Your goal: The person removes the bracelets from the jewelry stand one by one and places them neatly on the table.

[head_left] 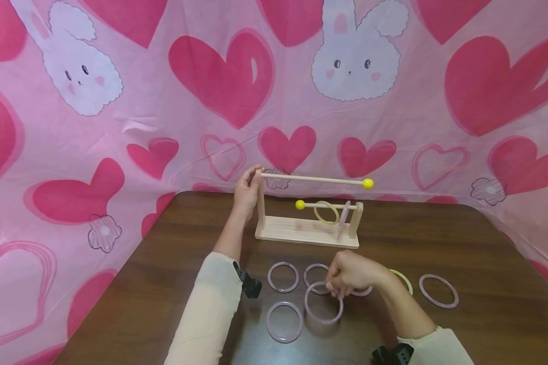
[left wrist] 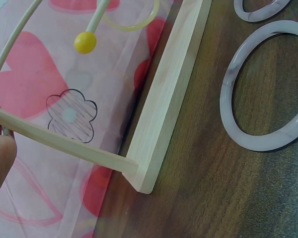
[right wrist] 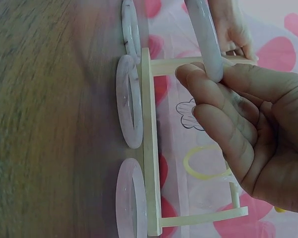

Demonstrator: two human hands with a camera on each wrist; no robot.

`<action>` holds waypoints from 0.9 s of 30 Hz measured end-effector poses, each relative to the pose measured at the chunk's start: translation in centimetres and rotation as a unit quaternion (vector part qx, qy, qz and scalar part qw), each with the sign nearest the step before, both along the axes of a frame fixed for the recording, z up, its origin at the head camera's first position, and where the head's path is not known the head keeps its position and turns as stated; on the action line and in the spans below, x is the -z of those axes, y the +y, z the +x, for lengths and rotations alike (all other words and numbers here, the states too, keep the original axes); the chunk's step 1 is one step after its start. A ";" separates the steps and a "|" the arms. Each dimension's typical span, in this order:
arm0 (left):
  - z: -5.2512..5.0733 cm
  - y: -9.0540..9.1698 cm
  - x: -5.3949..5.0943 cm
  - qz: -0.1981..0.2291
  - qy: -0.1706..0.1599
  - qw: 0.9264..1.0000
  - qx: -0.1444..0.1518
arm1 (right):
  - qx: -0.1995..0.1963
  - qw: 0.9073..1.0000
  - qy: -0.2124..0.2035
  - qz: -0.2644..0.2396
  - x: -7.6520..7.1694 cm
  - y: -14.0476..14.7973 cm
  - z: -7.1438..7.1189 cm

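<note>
My left hand point(head_left: 246, 192) holds the top of the taller left post of a wooden bangle stand point(head_left: 297, 230). Between the thumb and fingers of my right hand point(head_left: 353, 271), a pale purple bangle point(head_left: 324, 322) is pinched, raised above the table in front of the stand. The right wrist view shows this bangle point(right wrist: 206, 42) edge-on at the fingertips. On the stand's lower rod hang a yellow bangle point(head_left: 330, 223) and a pale purple bangle point(head_left: 344, 214). The upper rod point(head_left: 315, 179), tipped with a yellow ball point(head_left: 368, 184), carries no bangle.
Several purple bangles lie flat on the brown table point(head_left: 173, 284), including one at the front point(head_left: 268, 322) and one at the far right point(head_left: 438, 305). A yellow-green bangle point(head_left: 406, 281) is partly hidden by my right forearm. Behind the table hangs a pink heart-patterned cloth point(head_left: 301, 111).
</note>
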State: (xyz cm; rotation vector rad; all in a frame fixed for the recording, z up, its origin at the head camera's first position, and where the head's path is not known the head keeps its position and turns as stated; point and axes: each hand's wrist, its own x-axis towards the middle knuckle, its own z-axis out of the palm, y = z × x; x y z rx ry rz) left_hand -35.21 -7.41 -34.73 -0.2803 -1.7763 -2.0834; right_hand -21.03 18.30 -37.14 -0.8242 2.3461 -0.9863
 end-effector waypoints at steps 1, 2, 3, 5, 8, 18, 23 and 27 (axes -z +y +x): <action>0.0 0.0 0.0 0.000 0.001 1.000 0.001 | -0.002 1.000 -0.003 0.000 0.0 0.0 0.0; 0.0 0.0 0.0 0.000 0.002 1.000 0.002 | -0.003 1.000 -0.006 0.000 0.0 0.0 0.1; 0.0 0.0 0.0 0.000 0.002 1.000 0.002 | -0.005 1.000 -0.008 -0.001 0.0 0.0 0.1; -0.1 0.0 0.0 0.000 0.002 1.000 0.003 | -0.007 1.000 -0.012 -0.001 0.1 0.1 0.1; 0.0 0.0 0.0 -0.001 0.001 1.000 0.002 | -0.007 1.000 -0.015 -0.003 0.3 0.1 0.1; 0.0 -0.1 0.0 0.001 0.004 1.000 0.003 | 0.000 1.000 -0.030 0.004 0.5 0.1 0.4; 0.0 0.0 -0.1 0.000 0.000 1.000 0.003 | -0.009 0.999 -0.033 0.022 0.7 0.1 0.6; 0.1 0.0 -0.1 -0.002 0.001 1.000 0.002 | -0.022 0.999 -0.032 0.037 0.9 0.1 0.7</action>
